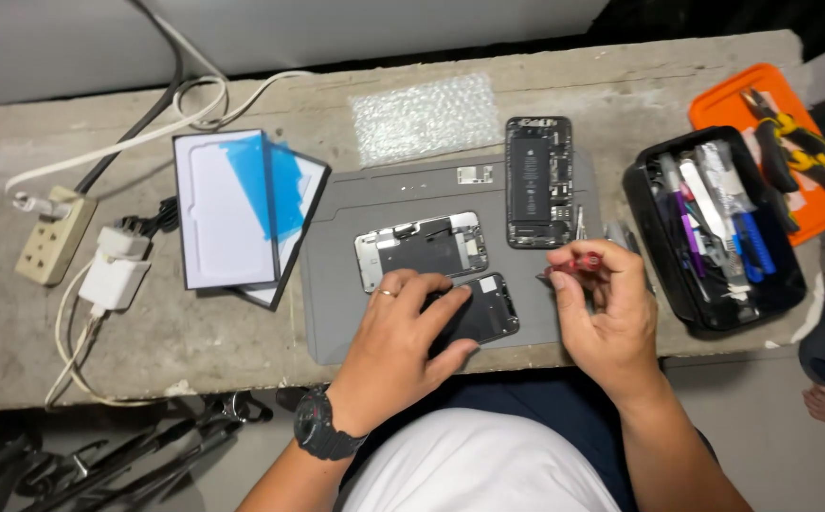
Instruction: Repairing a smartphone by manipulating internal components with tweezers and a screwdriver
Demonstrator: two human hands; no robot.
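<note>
The left hand [398, 337], wearing a ring and a black wristwatch [322, 427], is being pressed flat, fingers spread, onto a dark rectangular phone panel [483, 308] lying on a grey work mat [336, 284]. The panel's long axis is running left to right, slightly tilted. The right hand [607, 303] is being held just to the panel's right, closed around a small red-handled screwdriver [573, 263] whose tip is pointing left. An opened phone chassis [537, 182] is lying beyond.

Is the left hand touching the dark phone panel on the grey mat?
Touching: the head view shows the left hand with its fingers resting flat across the dark phone panel, no gap visible.
</note>
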